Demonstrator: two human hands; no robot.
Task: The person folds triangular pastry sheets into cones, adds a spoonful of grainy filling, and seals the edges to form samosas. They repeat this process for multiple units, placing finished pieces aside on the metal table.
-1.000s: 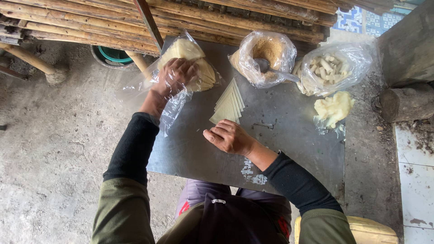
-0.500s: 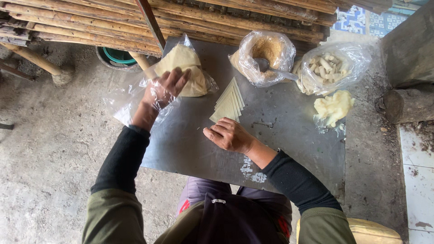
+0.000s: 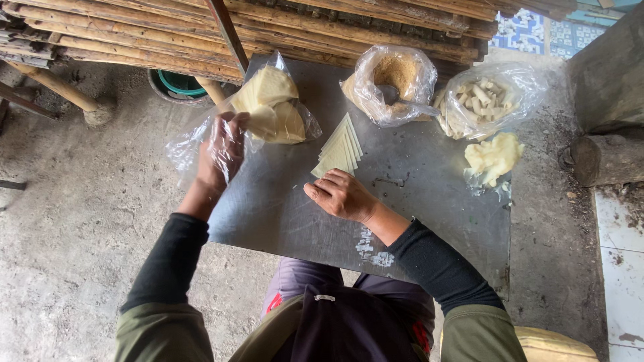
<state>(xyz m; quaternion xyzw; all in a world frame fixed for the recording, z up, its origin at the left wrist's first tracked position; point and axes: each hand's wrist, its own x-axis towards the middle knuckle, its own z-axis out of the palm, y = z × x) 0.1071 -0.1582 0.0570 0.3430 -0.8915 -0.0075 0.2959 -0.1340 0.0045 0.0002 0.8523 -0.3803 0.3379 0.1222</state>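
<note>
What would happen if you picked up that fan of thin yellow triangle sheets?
The triangle sheets look very thin, so they would probably flop and bend. They lie loosely fanned on the metal table, so a push would likely slide them apart. They seem light.

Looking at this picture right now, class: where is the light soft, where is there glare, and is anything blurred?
Head view: soft, even daylight, only faint shadows under the hands; dull sheen on the grey metal sheet; bright glints on the clear plastic bag of pale wrappers that the left hand holds through the film; right hand sharp; edges bend slightly.
</note>
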